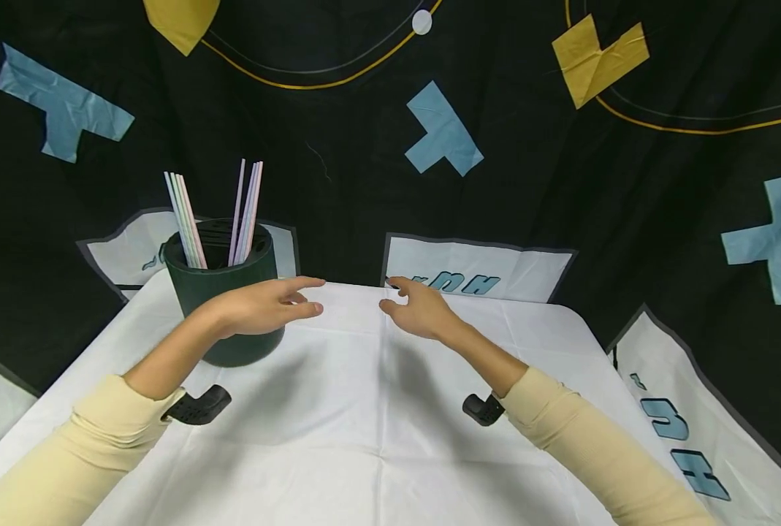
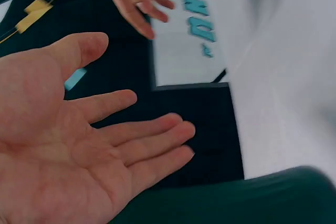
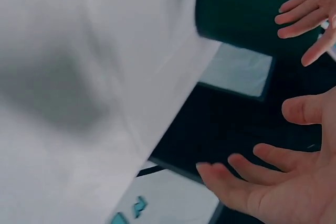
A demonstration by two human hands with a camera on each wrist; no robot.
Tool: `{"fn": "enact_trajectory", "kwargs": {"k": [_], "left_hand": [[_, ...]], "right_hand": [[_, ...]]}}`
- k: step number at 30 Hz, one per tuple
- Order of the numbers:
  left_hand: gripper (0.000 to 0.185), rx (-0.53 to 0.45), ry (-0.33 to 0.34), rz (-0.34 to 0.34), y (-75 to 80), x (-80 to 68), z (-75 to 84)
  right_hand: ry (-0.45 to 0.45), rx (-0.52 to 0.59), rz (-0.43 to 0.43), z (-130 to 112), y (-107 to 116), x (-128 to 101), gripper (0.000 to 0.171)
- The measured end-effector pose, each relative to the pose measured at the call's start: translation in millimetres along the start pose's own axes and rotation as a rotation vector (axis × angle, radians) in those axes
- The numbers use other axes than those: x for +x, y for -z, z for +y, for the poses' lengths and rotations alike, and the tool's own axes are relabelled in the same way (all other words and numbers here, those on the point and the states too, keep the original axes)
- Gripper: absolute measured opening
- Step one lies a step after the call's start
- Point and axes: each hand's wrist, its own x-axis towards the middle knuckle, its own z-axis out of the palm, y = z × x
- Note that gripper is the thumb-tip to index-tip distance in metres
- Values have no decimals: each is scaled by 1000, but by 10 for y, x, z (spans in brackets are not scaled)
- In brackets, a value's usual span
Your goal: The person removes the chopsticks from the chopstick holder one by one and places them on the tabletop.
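Head view: both hands hover over white table [image 1: 364,438], holding nothing. Left hand [image 1: 268,307] w/ fingers straight, just right of dark green cup [image 1: 222,292] (straws [image 1: 245,212] inside). Right hand [image 1: 419,308] relaxed, farther right of cup.

right hand [image 3: 294,192] fingers spread — dark green cup [image 3: 236,9] beyond, on white table [image 3: 79,77].

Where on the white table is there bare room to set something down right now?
The near half of the white table, between the two sleeves, is bare. So is the right side beyond the right hand. The far left corner is crowded: the dark green cup of straws stands behind the left hand.
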Motion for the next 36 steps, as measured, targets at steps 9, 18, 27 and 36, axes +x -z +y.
{"fn": "enact_trajectory", "kwargs": {"k": [9,18,27,36], "left_hand": [[63,-161,-41,87,538,-433,-254],[62,-102,19,299,976,-845,-633],[69,-221,97,513,1124,-1042,-1122],[86,-599,149,503,1053,-785,-1402]], "right_hand": [[53,126,-40,-585,109,171,47],[27,277,-74,-1023,68,393,44],[22,531,-85,-1409,-154,608,41],[-67,745,-11,-1571,-431,774,32]]}}
